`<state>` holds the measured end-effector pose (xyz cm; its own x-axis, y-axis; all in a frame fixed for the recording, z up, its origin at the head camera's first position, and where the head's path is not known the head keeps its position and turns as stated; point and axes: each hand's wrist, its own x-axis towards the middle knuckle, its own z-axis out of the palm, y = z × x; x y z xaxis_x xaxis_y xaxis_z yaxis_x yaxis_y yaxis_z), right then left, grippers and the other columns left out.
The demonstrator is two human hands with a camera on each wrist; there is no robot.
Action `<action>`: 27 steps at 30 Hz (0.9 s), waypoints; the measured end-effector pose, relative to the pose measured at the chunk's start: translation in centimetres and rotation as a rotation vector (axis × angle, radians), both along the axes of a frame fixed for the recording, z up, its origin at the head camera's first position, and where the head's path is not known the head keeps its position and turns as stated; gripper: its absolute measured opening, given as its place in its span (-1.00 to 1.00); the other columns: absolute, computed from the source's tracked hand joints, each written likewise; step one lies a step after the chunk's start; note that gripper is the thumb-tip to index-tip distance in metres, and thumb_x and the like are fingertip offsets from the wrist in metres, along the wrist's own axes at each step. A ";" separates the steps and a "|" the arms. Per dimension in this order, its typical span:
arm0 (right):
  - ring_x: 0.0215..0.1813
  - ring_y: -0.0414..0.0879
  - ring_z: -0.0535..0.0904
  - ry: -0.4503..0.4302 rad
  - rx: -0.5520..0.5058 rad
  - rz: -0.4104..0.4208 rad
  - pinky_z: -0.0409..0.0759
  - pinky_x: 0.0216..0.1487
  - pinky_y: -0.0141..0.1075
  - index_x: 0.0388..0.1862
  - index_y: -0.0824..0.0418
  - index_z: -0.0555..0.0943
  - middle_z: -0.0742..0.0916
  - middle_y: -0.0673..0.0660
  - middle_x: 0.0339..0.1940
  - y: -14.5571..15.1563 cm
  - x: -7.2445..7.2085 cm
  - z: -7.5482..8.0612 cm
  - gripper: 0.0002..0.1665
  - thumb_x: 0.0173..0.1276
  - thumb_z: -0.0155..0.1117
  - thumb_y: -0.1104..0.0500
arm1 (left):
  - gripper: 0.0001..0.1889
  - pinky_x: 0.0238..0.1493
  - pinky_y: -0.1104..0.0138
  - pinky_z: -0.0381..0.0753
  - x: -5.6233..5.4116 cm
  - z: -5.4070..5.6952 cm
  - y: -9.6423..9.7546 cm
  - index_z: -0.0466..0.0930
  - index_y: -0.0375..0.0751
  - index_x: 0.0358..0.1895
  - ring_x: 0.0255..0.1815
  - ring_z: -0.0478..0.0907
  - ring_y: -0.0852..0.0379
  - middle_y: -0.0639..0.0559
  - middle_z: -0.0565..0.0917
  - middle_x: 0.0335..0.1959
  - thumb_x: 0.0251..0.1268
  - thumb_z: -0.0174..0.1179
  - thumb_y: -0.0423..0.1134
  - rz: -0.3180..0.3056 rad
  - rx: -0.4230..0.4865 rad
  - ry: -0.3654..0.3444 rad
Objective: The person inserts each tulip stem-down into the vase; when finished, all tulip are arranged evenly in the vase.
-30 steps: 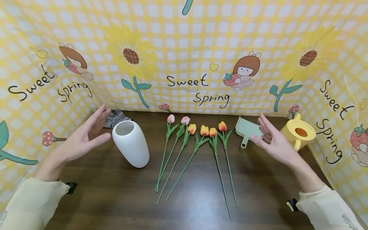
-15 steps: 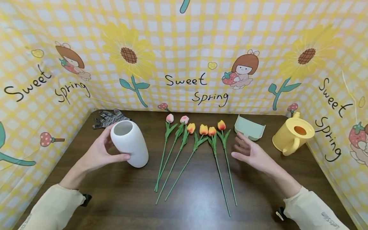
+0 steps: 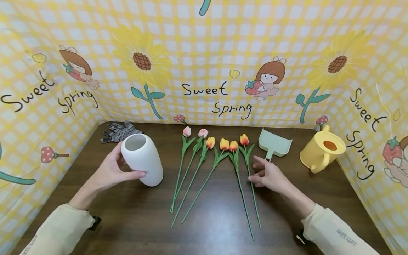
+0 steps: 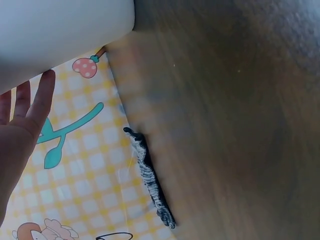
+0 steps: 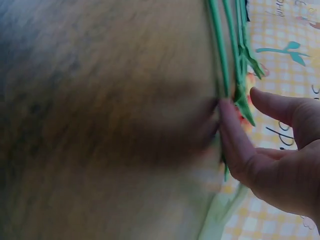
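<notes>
On the left of the head view, my left hand [image 3: 109, 170] holds a white vase [image 3: 145, 161] by its side, thumb on the front and fingers behind. The left wrist view shows fingertips [image 4: 44, 92] against the vase wall [image 4: 60, 32]. Several artificial tulips lie in a row, pink and yellow-orange, with long green stems. At the rightmost orange tulip [image 3: 244, 139], my right hand [image 3: 274, 177] hovers over the stem, thumb and fingers apart. In the right wrist view, its fingertips come right at a green stem [image 5: 218, 45].
A pale green dustpan [image 3: 275, 142] lies behind my right hand, and a yellow watering can [image 3: 313, 152] stands farther right. A grey striped glove [image 3: 121, 132] is behind the vase. A checked cloth [image 3: 204, 53] walls the dark wooden table [image 3: 210, 233] at the back and sides.
My left hand has come in from the left and taken hold of the vase. The right hand has moved left and down, from beside the watering can to the rightmost tulip's stem.
</notes>
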<state>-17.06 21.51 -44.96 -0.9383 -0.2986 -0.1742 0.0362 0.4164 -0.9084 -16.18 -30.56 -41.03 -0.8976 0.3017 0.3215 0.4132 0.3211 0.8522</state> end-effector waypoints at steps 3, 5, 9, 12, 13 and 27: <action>-0.17 0.04 0.71 -0.051 0.009 -0.007 0.78 -0.26 -0.11 0.55 0.46 0.13 0.56 0.45 0.16 -0.5 -0.4 -0.3 0.00 0.27 0.48 0.36 | 0.08 -0.06 0.38 0.71 0.1 0.1 0.0 0.28 -0.13 0.47 0.00 0.68 0.12 -0.07 0.57 0.19 -0.27 0.61 -0.62 0.021 0.007 0.016; -0.20 0.00 0.70 -0.076 0.033 -0.017 0.78 -0.27 -0.12 0.52 0.45 0.19 0.58 0.40 0.10 -0.6 -0.5 -0.4 -0.03 0.24 0.52 0.34 | 0.08 -0.08 0.39 0.71 0.1 0.0 0.1 0.29 -0.16 0.46 -0.01 0.68 0.13 -0.06 0.57 0.18 -0.29 0.61 -0.64 0.023 0.015 0.030; -0.27 -0.03 0.68 -0.078 0.097 -0.057 0.78 -0.34 -0.14 0.45 0.47 0.30 0.59 0.35 0.05 -0.8 -0.6 -0.7 -0.09 0.18 0.55 0.37 | 0.07 -0.12 0.34 0.74 0.1 -0.2 0.2 0.31 -0.17 0.46 -0.03 0.68 0.11 -0.06 0.58 0.17 -0.27 0.61 -0.63 0.010 0.024 0.023; -0.34 -0.04 0.69 -0.069 0.118 -0.078 0.77 -0.39 -0.16 0.40 0.47 0.35 0.59 0.32 0.01 -1.2 -0.6 -0.8 -0.14 0.16 0.55 0.40 | 0.07 -0.13 0.31 0.75 0.2 -0.2 -0.1 0.31 -0.12 0.48 -0.04 0.68 0.09 -0.06 0.58 0.17 -0.26 0.61 -0.61 0.015 0.016 0.010; -0.36 -0.04 0.69 -0.064 0.121 -0.080 0.77 -0.40 -0.17 0.39 0.47 0.37 0.59 0.32 0.00 -1.3 -0.6 -1.0 -0.16 0.16 0.55 0.40 | 0.07 -0.14 0.31 0.75 0.3 -0.2 -0.2 0.31 -0.12 0.48 -0.05 0.69 0.09 -0.07 0.58 0.17 -0.26 0.62 -0.61 0.020 0.013 0.009; -0.43 -0.01 0.69 -0.083 0.110 -0.112 0.75 -0.50 -0.14 0.30 0.46 0.44 0.64 0.29 -0.11 -1.4 -0.9 -1.0 -0.28 0.16 0.50 0.46 | 0.07 -0.17 0.32 0.75 -0.1 -0.4 -0.1 0.32 -0.16 0.46 -0.08 0.70 0.10 -0.07 0.59 0.15 -0.28 0.61 -0.63 0.001 -0.005 0.023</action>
<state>-17.99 20.12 -45.96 -0.9457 -0.1679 -0.2784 0.1610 0.5020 -0.8498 -16.32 -30.71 -41.43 -0.8902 0.3024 0.3407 0.4324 0.3261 0.8406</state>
